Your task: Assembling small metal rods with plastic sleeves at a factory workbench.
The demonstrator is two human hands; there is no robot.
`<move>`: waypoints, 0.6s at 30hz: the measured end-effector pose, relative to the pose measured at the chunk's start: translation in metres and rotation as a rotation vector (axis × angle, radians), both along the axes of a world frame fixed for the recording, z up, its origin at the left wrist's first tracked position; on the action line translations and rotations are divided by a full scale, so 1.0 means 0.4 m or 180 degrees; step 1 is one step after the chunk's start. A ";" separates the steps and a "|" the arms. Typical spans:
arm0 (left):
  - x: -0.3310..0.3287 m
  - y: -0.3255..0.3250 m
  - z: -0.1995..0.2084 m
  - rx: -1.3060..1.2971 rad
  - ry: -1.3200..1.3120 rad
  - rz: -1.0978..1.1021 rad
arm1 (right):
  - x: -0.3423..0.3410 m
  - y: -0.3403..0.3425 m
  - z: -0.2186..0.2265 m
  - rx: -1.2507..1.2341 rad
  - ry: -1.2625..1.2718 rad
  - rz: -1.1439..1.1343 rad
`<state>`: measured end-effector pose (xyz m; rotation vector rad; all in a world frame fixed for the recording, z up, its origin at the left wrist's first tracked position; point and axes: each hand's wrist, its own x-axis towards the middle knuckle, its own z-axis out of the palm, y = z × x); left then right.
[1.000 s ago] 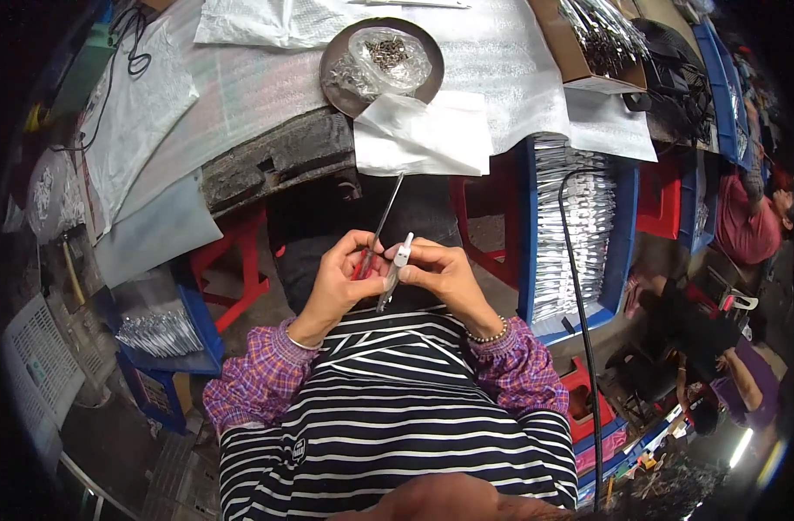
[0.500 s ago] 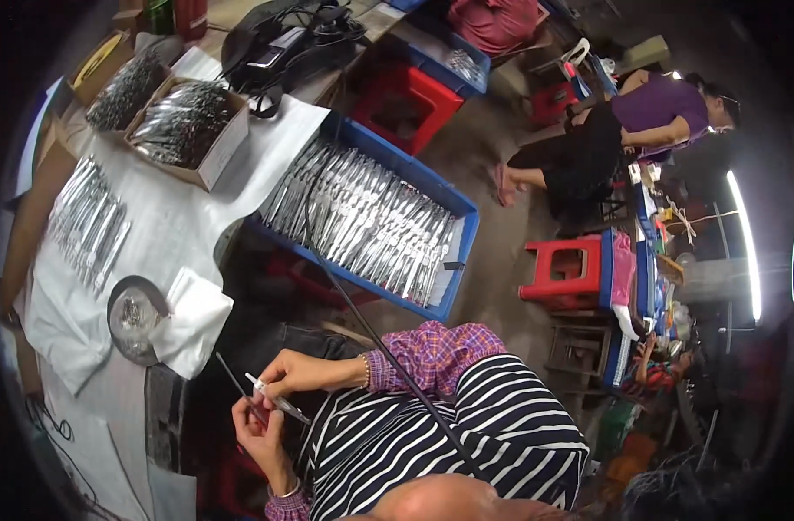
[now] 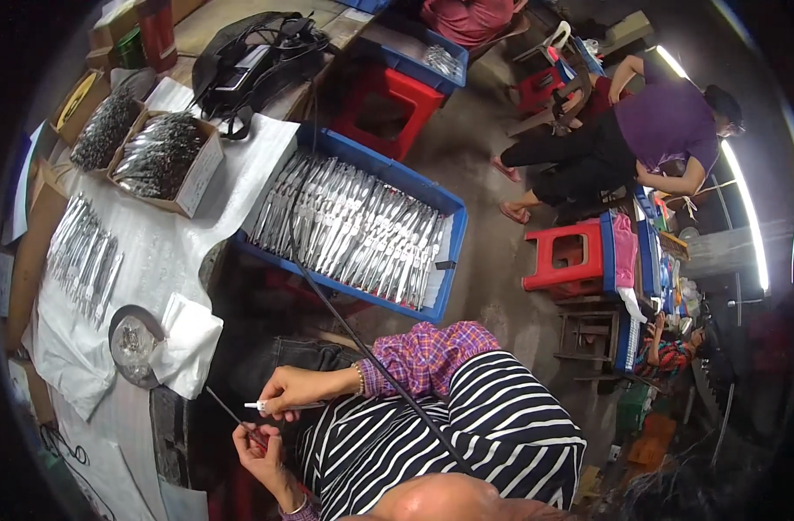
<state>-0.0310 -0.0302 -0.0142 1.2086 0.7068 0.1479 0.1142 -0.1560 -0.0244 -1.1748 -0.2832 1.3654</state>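
My right hand (image 3: 294, 391), the upper one, has its fingers closed on a slim silver piece (image 3: 314, 405) with a white end (image 3: 254, 405). The white end sticks out past the fingertips, and the palm hides part of the piece. Just below, my left hand (image 3: 262, 456) is closed round the red handle (image 3: 257, 437) of a thin dark-shafted tool, which looks like a screwdriver. Its shaft (image 3: 223, 405) slants up and left toward the table. The two held things are close but apart. Both hands are in front of my striped apron (image 3: 466, 425).
A blue bin (image 3: 453, 260) of slim silver pieces stands beyond my right arm. On the white-covered table (image 3: 167, 260) are loose silver pieces (image 3: 84, 256), a filled carton (image 3: 197, 178), a round dish (image 3: 135, 347) and a black bag (image 3: 249, 65). A black cable crosses my front. Another person sits beyond red stools (image 3: 563, 259).
My right hand has drawn slightly away from the left, and its silver piece now lies more level. The view has shifted a little. The person in purple has changed posture.
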 end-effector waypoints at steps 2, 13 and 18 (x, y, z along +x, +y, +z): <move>-0.002 0.003 0.006 -0.0087 0.0124 0.0028 | -0.001 -0.006 0.007 0.0015 -0.0009 -0.0054; 0.005 0.000 0.013 -0.0056 0.0081 0.0019 | 0.003 -0.007 0.009 -0.0071 -0.0050 0.0024; 0.006 0.001 0.009 -0.0033 -0.0009 -0.0019 | 0.003 -0.007 0.011 -0.0111 -0.0019 0.0009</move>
